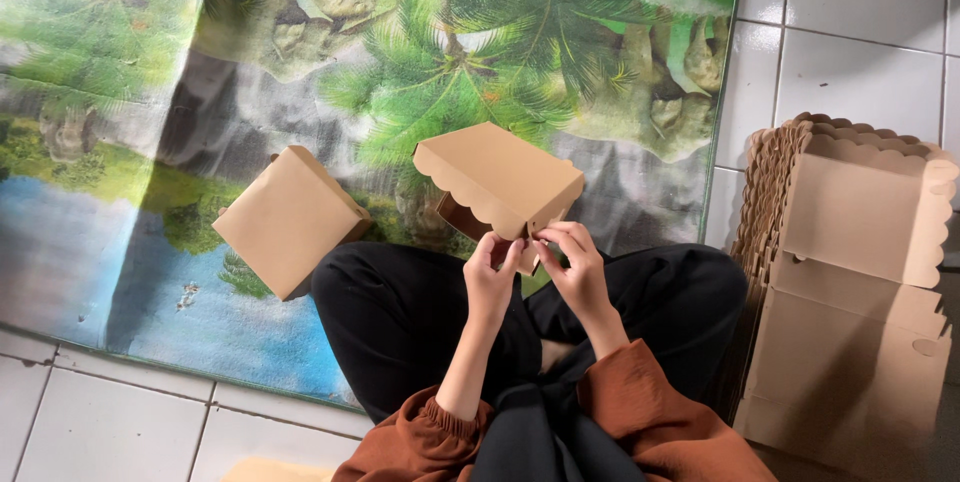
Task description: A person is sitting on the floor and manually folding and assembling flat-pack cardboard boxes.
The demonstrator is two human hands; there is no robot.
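Note:
I hold a brown cardboard box (497,178) with a scalloped lid edge above my crossed legs in black trousers. My left hand (491,267) pinches the box's near corner from below. My right hand (572,260) grips a small flap at that same corner, fingers curled around it. The lid is partly folded over the box's open front. Both sleeves are rust brown.
A finished closed brown box (288,221) lies on the printed mat (150,92) to my left. A stack of flat scalloped cardboard blanks (850,272) sits on the white tile floor (860,52) at my right.

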